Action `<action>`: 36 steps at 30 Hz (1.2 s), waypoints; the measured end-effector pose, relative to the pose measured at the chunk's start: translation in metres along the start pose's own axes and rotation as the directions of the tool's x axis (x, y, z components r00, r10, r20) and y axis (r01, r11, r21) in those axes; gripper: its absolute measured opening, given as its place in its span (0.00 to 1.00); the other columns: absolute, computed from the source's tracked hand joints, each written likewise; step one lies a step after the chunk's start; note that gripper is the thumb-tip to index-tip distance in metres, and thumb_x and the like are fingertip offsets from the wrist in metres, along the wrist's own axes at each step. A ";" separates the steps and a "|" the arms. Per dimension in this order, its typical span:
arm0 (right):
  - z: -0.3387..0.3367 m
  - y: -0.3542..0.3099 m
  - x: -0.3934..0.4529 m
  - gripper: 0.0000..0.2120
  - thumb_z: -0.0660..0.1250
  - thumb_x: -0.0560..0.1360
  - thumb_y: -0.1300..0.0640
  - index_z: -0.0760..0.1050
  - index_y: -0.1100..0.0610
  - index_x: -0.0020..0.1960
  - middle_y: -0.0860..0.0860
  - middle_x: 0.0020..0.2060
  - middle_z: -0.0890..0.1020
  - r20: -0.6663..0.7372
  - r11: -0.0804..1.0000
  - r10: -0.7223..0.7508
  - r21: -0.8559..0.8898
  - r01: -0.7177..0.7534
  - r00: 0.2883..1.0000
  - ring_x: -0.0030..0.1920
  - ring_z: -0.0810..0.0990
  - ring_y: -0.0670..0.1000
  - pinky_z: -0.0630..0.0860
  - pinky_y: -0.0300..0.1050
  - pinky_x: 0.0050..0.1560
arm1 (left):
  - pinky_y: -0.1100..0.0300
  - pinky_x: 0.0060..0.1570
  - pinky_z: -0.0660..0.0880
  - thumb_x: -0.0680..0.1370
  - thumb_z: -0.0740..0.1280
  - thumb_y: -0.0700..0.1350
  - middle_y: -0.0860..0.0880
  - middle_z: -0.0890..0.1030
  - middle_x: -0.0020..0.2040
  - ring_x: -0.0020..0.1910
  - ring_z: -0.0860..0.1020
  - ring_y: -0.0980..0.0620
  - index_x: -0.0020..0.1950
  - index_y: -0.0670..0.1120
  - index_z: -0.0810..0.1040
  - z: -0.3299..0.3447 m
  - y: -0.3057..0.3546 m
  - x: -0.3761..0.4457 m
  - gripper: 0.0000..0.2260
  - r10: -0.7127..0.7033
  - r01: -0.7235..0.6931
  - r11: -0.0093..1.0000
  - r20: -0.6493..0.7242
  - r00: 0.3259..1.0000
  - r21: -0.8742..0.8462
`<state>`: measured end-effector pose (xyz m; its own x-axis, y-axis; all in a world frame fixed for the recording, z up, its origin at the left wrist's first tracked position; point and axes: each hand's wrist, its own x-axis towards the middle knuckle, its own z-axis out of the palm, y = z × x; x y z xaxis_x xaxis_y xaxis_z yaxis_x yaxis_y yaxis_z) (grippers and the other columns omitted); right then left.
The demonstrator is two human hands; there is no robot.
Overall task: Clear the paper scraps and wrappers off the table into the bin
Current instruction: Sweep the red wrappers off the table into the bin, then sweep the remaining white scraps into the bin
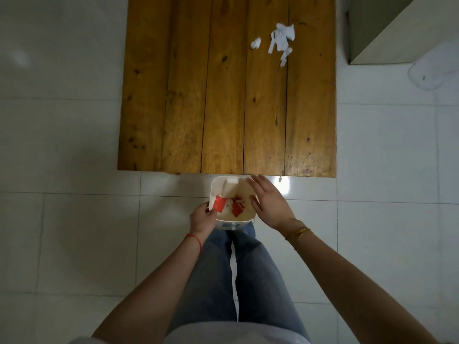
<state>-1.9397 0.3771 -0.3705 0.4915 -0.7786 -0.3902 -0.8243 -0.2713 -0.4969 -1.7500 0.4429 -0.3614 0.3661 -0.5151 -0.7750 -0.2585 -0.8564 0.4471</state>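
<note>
Both hands are over the bin [214, 194], a small white tub standing on the tiled floor [74, 219] just off the near edge of the table [223, 108]. Left hand [202, 218] is at the bin's near-left rim, fingers pinched on a red wrapper [219, 204] that sits right at the rim. Right hand [269, 202] is spread flat with fingers apart, palm down, holding nothing, covering the bin's right side. Inside the bin lie more red scraps [237, 207] with a bit of white among them, on a pale bottom. Far from the bin, toward the table's far right corner, a cluster of torn white paper scraps [282, 40] still lies on the wood, with a small crumpled wad [255, 43] just left of the cluster. Jeans [223, 281] show directly below the bin. A red string [196, 240] circles the left wrist and a gold bracelet [299, 233] the right
</note>
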 end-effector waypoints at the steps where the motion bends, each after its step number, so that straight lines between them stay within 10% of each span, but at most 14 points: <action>1: -0.006 -0.004 -0.005 0.25 0.59 0.80 0.53 0.59 0.55 0.75 0.54 0.74 0.65 -0.028 1.000 0.025 0.007 -0.024 0.999 0.75 0.59 0.55 0.53 0.46 0.73 | 0.60 0.47 0.71 0.76 0.60 0.42 0.46 0.81 0.47 0.46 0.76 0.48 0.53 0.43 0.80 -0.005 0.005 -0.007 0.11 0.012 -0.012 1.000 -0.001 1.000 0.003; 9: -0.061 -0.039 -0.058 0.20 0.59 0.80 0.55 0.66 0.55 0.70 0.53 0.68 0.72 -0.245 0.970 0.213 0.167 -0.175 0.946 0.68 0.69 0.53 0.66 0.47 0.69 | 0.66 0.31 0.65 0.76 0.60 0.40 0.49 0.77 0.43 0.41 0.73 0.52 0.48 0.46 0.78 -0.048 0.048 -0.060 0.07 0.173 -0.173 0.984 -0.002 0.985 0.042; 29: -0.120 -0.040 -0.153 0.18 0.58 0.80 0.56 0.70 0.56 0.68 0.54 0.64 0.76 -0.433 0.827 0.557 0.366 -0.427 0.708 0.66 0.70 0.54 0.66 0.45 0.66 | 0.57 0.45 0.73 0.78 0.61 0.44 0.43 0.81 0.52 0.47 0.77 0.46 0.55 0.40 0.78 -0.046 0.137 -0.111 0.12 0.359 -0.412 0.885 0.246 0.900 0.218; 36: -0.156 0.017 -0.191 0.19 0.58 0.80 0.56 0.69 0.58 0.69 0.55 0.66 0.75 -0.472 0.778 0.622 0.466 -0.422 0.625 0.68 0.69 0.54 0.64 0.45 0.68 | 0.64 0.32 0.69 0.77 0.60 0.43 0.48 0.79 0.47 0.39 0.75 0.54 0.54 0.43 0.78 0.020 0.192 -0.130 0.10 0.413 -0.490 0.842 0.314 0.855 0.225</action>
<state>-2.0914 0.4330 -0.1840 -0.3378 -0.9224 -0.1873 -0.7172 0.3811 -0.5834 -1.8655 0.3463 -0.1835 -0.0746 -0.7828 -0.6178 -0.5982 -0.4605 0.6558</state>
